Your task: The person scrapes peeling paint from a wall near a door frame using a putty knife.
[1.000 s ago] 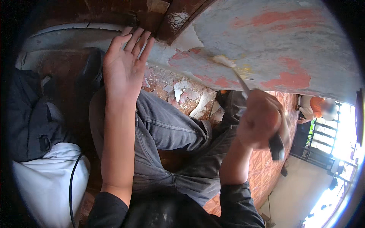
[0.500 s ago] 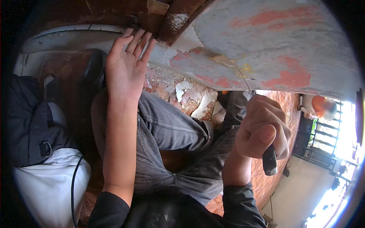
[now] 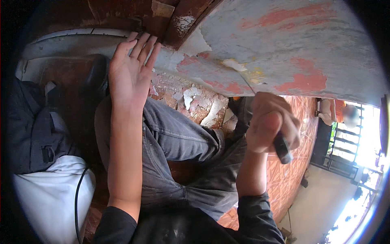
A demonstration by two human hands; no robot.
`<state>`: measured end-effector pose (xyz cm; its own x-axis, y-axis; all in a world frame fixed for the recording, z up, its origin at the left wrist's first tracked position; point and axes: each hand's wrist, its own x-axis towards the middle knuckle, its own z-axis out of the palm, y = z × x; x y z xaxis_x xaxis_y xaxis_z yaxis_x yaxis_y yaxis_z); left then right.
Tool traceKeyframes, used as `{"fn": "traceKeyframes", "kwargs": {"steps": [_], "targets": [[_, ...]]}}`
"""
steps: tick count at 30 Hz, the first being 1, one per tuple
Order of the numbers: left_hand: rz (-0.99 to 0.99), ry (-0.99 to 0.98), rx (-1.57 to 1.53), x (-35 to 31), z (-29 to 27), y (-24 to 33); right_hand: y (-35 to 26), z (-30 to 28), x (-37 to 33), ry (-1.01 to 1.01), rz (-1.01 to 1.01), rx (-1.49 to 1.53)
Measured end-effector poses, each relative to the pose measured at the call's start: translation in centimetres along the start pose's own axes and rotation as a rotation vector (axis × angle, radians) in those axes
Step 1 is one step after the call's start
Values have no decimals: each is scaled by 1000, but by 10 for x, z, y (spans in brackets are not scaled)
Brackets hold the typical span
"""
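My right hand (image 3: 270, 124) is wrapped round the dark handle of a scraper (image 3: 282, 148). Its thin blade, seen nearly edge-on, reaches up and left to the grey wall (image 3: 268, 53), which has patches of bare red. At the blade's tip a pale paint flake (image 3: 234, 65) stands out next to a yellowish patch. My left hand (image 3: 131, 75) is palm up with its fingers stretched and spread. Its fingertips are by the brown wooden frame (image 3: 183, 22); whether they touch it I cannot tell.
Peeled paint chips (image 3: 193, 99) lie on a board beside my bent leg. To my left are a black bag (image 3: 30, 130), a white cloth (image 3: 57, 195) and a black cable (image 3: 77, 199). Red patterned tiles (image 3: 302, 122) run right, where a person in orange (image 3: 337, 110) is near a barred opening.
My right hand has moved up and left with the scraper, its blade pushing along the wall. The flake at the tip looks paler and larger. My left hand keeps its pose.
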<state>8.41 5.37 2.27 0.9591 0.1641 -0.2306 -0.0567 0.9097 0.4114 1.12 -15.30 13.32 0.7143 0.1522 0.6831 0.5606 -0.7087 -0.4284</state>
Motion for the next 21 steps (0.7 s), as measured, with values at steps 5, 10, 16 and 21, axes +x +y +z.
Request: {"fn": "traceKeyframes", "kwargs": {"steps": [5, 10, 16, 21], "targets": [[-32, -50, -75, 1, 2, -2, -14, -35, 4, -156, -350, 360], [-1, -10, 0, 2, -2, 3, 12, 3, -8, 19, -174, 6], [-26, -48, -51, 0, 4, -2, -34, -7, 9, 267, -264, 523], [-19, -33, -43, 1, 0, 2, -27, 5, 16, 220, -214, 488]]}}
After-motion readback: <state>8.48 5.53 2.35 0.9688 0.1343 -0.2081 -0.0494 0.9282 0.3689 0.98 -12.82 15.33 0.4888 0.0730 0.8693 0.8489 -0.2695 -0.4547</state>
